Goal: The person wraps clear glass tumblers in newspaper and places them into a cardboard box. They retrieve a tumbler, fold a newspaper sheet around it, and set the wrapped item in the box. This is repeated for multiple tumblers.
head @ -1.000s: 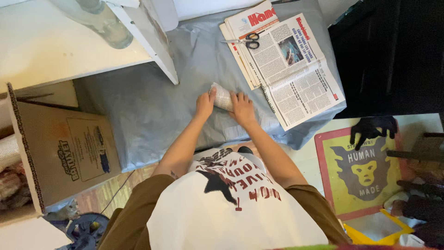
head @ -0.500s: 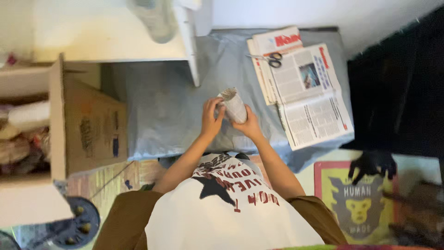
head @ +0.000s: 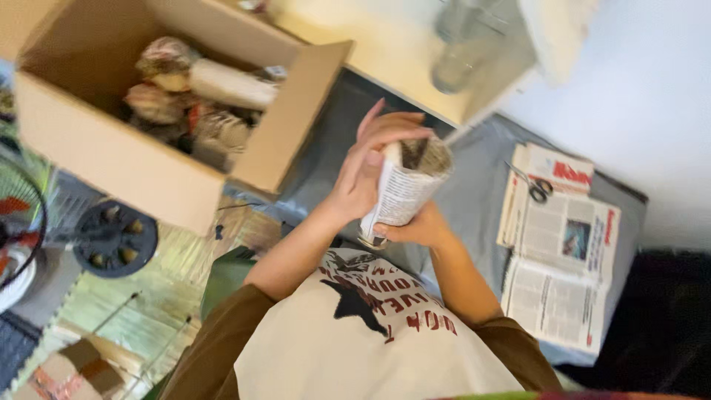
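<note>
Grey cloth [head: 474,200] covers the floor under the work, with pale woven matting [head: 170,281] beside it at the near left. Nearest the camera, the person wears a cream shirt with dark red print over brown sleeves.

Both forearms rise from there to a glass wrapped in newspaper [head: 404,192], held in the air above the grey cloth, tilted, its open paper end uppermost. The right hand [head: 418,228] is closed around the lower part of the wrap from beneath. The left hand [head: 366,167] lies along the left side with fingers extended, fingertips pressing over the folded paper at the top rim. A rim of glass shows at the bottom end of the wrap.

Left of the hands, a black round fan base [head: 115,238] sits on the floor, well apart.

Right of the hands, a stack of open newspapers [head: 563,259] lies on the cloth, and scissors [head: 537,187] rest on its far end.

Farther off at upper left, an open cardboard box [head: 141,159] holds several paper-wrapped bundles [head: 200,92]. Beyond it, a white shelf unit [head: 385,52] carries clear glassware [head: 459,52], blurred.
</note>
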